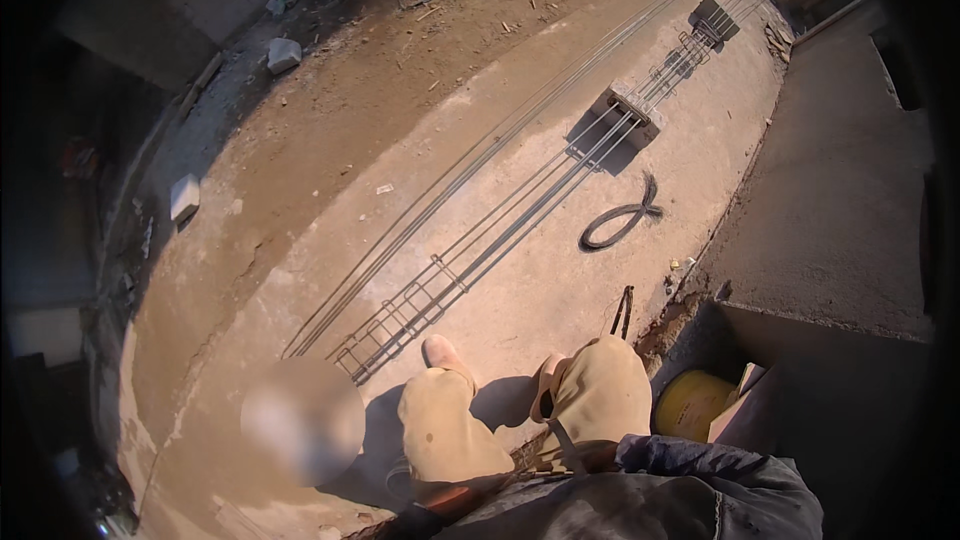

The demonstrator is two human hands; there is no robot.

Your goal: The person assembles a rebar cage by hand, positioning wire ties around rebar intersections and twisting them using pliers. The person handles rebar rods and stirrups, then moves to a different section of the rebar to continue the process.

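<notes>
Your hands are out of view; their state cannot be told. Your knees (520, 410) sit just beside the rebar cage (420, 305) on the concrete slab (560, 290).

The rebar cage (420, 305) at twelve o'clock from the knees was dull metal. It lay on a rough, matt concrete slab (560, 280); the trousers (450, 430) were tan cloth.

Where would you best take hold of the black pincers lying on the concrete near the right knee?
Grip the pincers at their two long handles, coming from above at the end nearer the right knee. The handles lie slightly spread on the slab, so fingers could likely close round both.
</notes>
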